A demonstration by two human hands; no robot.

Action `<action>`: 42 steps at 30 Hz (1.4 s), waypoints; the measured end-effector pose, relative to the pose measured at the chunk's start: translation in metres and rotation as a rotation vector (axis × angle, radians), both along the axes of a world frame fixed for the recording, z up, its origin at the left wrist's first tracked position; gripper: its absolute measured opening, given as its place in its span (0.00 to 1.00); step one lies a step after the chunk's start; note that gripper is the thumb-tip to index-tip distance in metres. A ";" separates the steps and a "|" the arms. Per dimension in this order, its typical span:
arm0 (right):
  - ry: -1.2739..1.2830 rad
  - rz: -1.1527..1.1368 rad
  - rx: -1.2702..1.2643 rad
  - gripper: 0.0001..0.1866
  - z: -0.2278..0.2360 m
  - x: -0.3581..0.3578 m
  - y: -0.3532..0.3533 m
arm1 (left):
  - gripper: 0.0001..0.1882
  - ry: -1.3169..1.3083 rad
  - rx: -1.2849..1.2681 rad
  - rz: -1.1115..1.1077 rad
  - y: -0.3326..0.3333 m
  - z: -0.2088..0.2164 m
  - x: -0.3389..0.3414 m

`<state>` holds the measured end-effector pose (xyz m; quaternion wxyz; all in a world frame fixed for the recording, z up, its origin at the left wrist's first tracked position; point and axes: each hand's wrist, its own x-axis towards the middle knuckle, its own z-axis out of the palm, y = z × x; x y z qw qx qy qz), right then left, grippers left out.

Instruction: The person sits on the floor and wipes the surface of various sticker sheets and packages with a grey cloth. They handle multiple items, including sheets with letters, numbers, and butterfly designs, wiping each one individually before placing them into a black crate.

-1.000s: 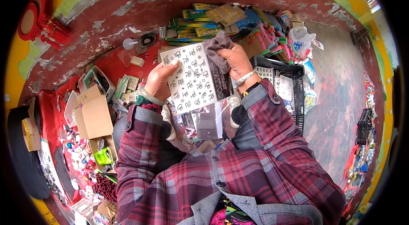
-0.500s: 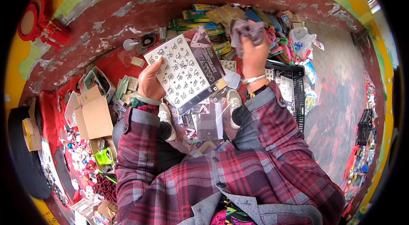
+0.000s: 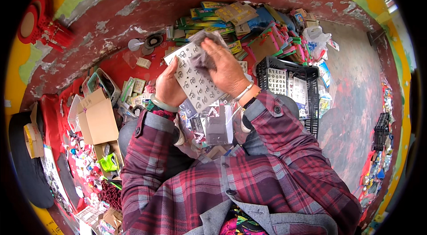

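Observation:
My left hand (image 3: 170, 87) grips the left edge of a white temporary tattoo sheet (image 3: 194, 87) printed with small black curly designs, tilted in front of me. Bunched in my right hand (image 3: 227, 69) is a greyish-purple cloth (image 3: 201, 60), which lies against the sheet's upper right part and hides it. The dark backing seen earlier is now mostly hidden. Below the hands, clear-wrapped packets and dark cards (image 3: 216, 130) lie on the floor between my shoes.
A black plastic crate (image 3: 313, 124) with printed sheets (image 3: 299, 90) stands right of my knees. Piled boxes (image 3: 209, 18) and colourful packets (image 3: 278, 41) lie by the wall ahead. On the left are an open cardboard box (image 3: 98, 117), a white basket (image 3: 104, 77) and scattered small goods.
My right hand has brought the cloth leftward and down from beside the sheet onto it. The left hand has shifted slightly right with the sheet.

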<state>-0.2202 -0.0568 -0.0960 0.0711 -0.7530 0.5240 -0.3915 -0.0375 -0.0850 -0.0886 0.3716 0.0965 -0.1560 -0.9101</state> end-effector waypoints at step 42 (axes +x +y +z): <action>-1.093 0.065 0.835 0.12 0.006 -0.061 -0.006 | 0.22 -0.340 0.061 -0.031 -0.001 -0.002 0.030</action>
